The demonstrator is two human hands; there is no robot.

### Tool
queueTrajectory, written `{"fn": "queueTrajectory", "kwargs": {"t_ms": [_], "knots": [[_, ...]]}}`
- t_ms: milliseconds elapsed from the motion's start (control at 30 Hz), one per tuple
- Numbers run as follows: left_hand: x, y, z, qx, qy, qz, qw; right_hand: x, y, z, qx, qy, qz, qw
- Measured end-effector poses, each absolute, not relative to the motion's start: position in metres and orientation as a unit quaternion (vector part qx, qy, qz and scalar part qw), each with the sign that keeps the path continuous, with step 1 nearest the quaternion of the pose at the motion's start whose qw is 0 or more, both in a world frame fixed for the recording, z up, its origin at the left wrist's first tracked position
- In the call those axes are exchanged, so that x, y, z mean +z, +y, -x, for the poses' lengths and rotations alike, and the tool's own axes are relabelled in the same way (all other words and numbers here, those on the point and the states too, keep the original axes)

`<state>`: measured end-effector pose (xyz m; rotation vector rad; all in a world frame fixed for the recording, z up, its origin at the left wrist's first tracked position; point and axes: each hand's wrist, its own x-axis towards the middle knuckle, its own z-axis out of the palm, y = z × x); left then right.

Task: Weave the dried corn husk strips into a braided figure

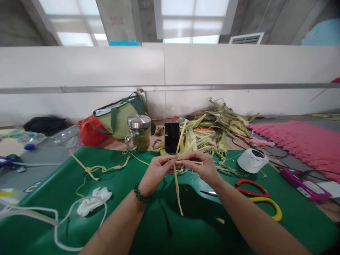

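Left hand point(158, 169): fingertips pinched together on crossed corn-husk strips point(177, 186)
Right hand point(199, 165): thumb and finger closed on the sideways strip

A green mat point(183, 233) spreads under the grip, where the left hand point(158, 169) and right hand point(203, 164) meet. Left of the grip I see a knotted strip of husk point(87, 169) lying on it, and nearer me a crumpled white tissue point(92, 205). A white cord point(57, 224) loops across that corner; I can't be sure it touches the mat. Right of the grip lie scissors point(256, 193) with red and yellow handles, partly behind the right forearm; a small pale scrap point(219, 220) lies nearer me. Farther right sits a white roll point(252, 162). Thin trimmings point(225, 170) lie just right of the grip.
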<state>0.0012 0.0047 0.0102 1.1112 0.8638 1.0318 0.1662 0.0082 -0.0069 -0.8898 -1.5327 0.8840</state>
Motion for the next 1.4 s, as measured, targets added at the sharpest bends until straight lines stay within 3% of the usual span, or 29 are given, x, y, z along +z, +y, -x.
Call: {"fn": "queueTrajectory", "kwargs": {"t_ms": [467,967,1400], "knots": [[0.0081,0.005,-0.0027,0.469,0.375,-0.4,0.692,-0.0083,0.0088,-0.1632,0.39,-0.588,0.401,0.585],[0.0069,0.0073,-0.001,0.51,0.391,-0.381,0.665,-0.0089,0.0116,-0.1699,0.323,-0.645,0.39,0.573],[0.0083,0.0038,-0.0027,0.487,0.338,-0.373,0.714,-0.0057,0.0064,-0.1675,0.255,-0.672,0.405,0.565]]}}
